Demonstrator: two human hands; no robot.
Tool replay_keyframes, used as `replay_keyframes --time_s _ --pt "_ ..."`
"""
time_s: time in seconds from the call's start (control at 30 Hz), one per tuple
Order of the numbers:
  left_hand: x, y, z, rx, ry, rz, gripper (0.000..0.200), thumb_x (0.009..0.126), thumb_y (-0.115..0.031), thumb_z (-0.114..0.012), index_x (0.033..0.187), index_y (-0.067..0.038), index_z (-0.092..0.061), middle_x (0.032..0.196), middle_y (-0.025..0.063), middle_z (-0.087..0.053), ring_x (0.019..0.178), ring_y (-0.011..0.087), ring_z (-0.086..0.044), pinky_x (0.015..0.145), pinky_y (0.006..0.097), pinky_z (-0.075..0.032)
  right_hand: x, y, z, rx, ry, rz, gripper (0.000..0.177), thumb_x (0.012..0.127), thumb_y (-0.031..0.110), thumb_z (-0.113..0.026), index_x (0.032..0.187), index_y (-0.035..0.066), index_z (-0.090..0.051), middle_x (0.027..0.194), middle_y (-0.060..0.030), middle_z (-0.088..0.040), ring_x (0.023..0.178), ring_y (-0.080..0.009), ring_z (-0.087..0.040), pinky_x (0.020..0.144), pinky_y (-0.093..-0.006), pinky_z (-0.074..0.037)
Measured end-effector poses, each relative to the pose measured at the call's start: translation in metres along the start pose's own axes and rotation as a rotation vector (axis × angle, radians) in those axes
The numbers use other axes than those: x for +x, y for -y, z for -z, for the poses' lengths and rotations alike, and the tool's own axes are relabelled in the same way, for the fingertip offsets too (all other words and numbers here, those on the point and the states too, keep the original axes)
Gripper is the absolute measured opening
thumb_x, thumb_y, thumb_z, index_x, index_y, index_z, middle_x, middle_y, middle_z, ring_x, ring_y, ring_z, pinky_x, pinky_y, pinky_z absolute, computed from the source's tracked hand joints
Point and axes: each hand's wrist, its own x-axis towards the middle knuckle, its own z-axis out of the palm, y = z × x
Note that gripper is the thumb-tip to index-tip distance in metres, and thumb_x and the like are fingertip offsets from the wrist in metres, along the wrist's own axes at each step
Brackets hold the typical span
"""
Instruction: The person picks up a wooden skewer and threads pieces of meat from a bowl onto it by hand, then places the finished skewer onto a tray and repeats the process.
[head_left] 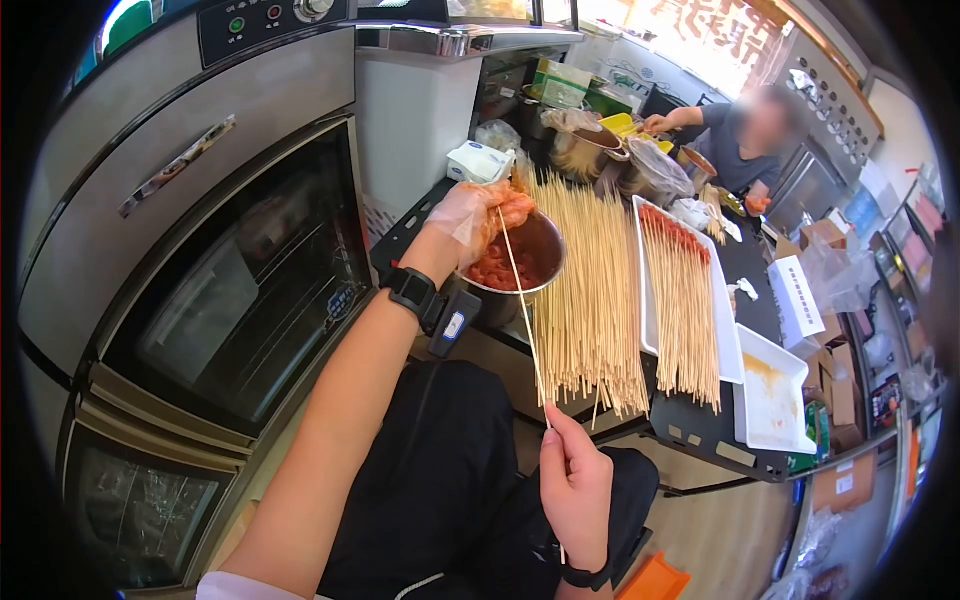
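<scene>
Clutching orange-red meat in left hand, clear plastic glove on, grip narrow, fingers bunched. Held at the rim of a metal pot, with more red meat pieces inside. Pinching one bamboo skewer between thumb and fingers of bare right hand, grip narrow, on the lower part, above the lap. Slanting up from there past the pot's mouth, upper end at the gloved meat. Can't tell if pierced; too much covered by fingers and meat.

On black bench, just right of pot: thick spread of plain skewers, packed side by side, pointing away from the lap. Next to that, in long white tray: row of loaded skewers, red meat on far ends, bare ends sticking out over the near side. Right of that, near bench corner: second white tray, yellowish residue on the bottom.

Beyond the glove: white-and-blue packet. Far left: glass-doored oven. On left wrist: black strap with module. Across the bench: another person, dark top, one hand near yellow item.
</scene>
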Motion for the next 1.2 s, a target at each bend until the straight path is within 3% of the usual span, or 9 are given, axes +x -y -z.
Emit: replay_keyframes --time_s 0.23,0.57,0.63,0.77,0.83,0.93,1.0,1.13,1.2 --pt "0.000 -0.003 -0.001 0.031 -0.012 0.017 0.026 0.092 -0.011 -0.042 0.099 0.014 -0.050 0.095 0.0209 -0.058 0.085 0.0232 -0.061 0.077 0.0281 -0.051 0.004 0.002 -0.007 -0.087 0.016 0.009 0.029 0.084 0.003 -0.051 0.112 -0.001 -0.054 0.064 -0.0182 -0.054 0.050 -0.0219 -0.054 0.050 -0.0279 -0.042" --pt "-0.009 -0.001 -0.009 0.001 0.065 0.087 0.023 0.092 -0.015 -0.045 0.101 0.006 -0.047 0.099 0.0207 -0.056 0.089 0.0265 -0.060 0.078 0.0343 -0.051 0.021 -0.001 -0.020 -0.145 -0.039 0.103 0.028 0.085 0.004 -0.050 0.112 -0.001 -0.054 0.063 -0.0188 -0.054 0.049 -0.0231 -0.053 0.048 -0.0292 -0.041" --pt "-0.008 -0.001 -0.009 -0.028 0.117 0.130 0.017 0.091 -0.015 -0.047 0.098 0.001 -0.046 0.096 0.0200 -0.056 0.088 0.0292 -0.059 0.076 0.0369 -0.051 0.028 -0.004 -0.023 -0.031 -0.078 0.066 0.026 0.088 0.005 -0.047 0.112 -0.002 -0.055 0.060 -0.0003 -0.046 0.053 -0.0038 -0.038 0.048 -0.0203 -0.033" --pt "-0.009 -0.008 -0.011 -0.116 0.090 0.153 0.026 0.091 -0.023 -0.049 0.099 0.002 -0.046 0.096 0.0174 -0.056 0.090 0.0275 -0.058 0.075 0.0351 -0.049 0.029 -0.009 -0.024 0.020 -0.049 0.039 0.028 0.088 0.005 -0.047 0.114 -0.002 -0.054 0.060 0.0021 -0.044 0.053 -0.0031 -0.036 0.048 -0.0194 -0.032" --pt "-0.008 -0.009 -0.010 -0.167 0.049 0.146 0.030 0.090 -0.025 -0.050 0.099 0.003 -0.046 0.094 0.0151 -0.056 0.088 0.0242 -0.058 0.073 0.0325 -0.049 0.026 -0.013 -0.023 0.004 -0.012 0.052 0.032 0.084 0.003 -0.048 0.116 0.000 -0.052 0.061 -0.0150 -0.051 0.047 -0.0151 -0.048 0.047 -0.0270 -0.040" --pt "-0.003 -0.005 -0.004 -0.216 0.183 0.067 0.025 0.091 -0.023 -0.048 0.096 0.002 -0.046 0.080 0.0101 -0.053 0.070 0.0182 -0.053 0.063 0.0300 -0.046 0.022 -0.010 -0.024 -0.007 0.025 0.018 0.032 0.084 0.003 -0.049 0.116 0.000 -0.051 0.062 -0.0151 -0.052 0.047 -0.0162 -0.049 0.047 -0.0271 -0.040" --pt "-0.005 -0.007 -0.011 -0.230 0.122 0.106 0.016 0.094 -0.018 -0.035 0.082 -0.009 -0.038 0.071 0.0046 -0.041 0.059 0.0152 -0.039 0.054 0.0297 -0.037 0.021 -0.008 -0.023 -0.020 0.026 0.025 0.033 0.084 0.003 -0.048 0.116 0.000 -0.051 0.063 -0.0151 -0.052 0.048 -0.0167 -0.050 0.048 -0.0271 -0.040" --pt "-0.002 -0.005 -0.003 -0.207 0.233 0.079 0.018 0.094 -0.018 -0.039 0.089 -0.002 -0.045 0.074 0.0072 -0.049 0.062 0.0162 -0.046 0.060 0.0293 -0.043 0.021 -0.007 -0.024 -0.025 0.011 0.056 0.032 0.084 0.002 -0.048 0.116 -0.001 -0.051 0.064 -0.0149 -0.052 0.048 -0.0179 -0.051 0.048 -0.0269 -0.041" --pt "-0.005 -0.007 -0.009 -0.129 0.100 0.094 0.019 0.095 -0.019 -0.036 0.087 -0.003 -0.044 0.074 0.0067 -0.049 0.061 0.0157 -0.045 0.059 0.0288 -0.043 0.022 -0.010 -0.025 -0.013 0.009 0.070 0.032 0.085 0.003 -0.048 0.116 -0.001 -0.051 0.064 -0.0148 -0.053 0.049 -0.0176 -0.051 0.048 -0.0270 -0.041"
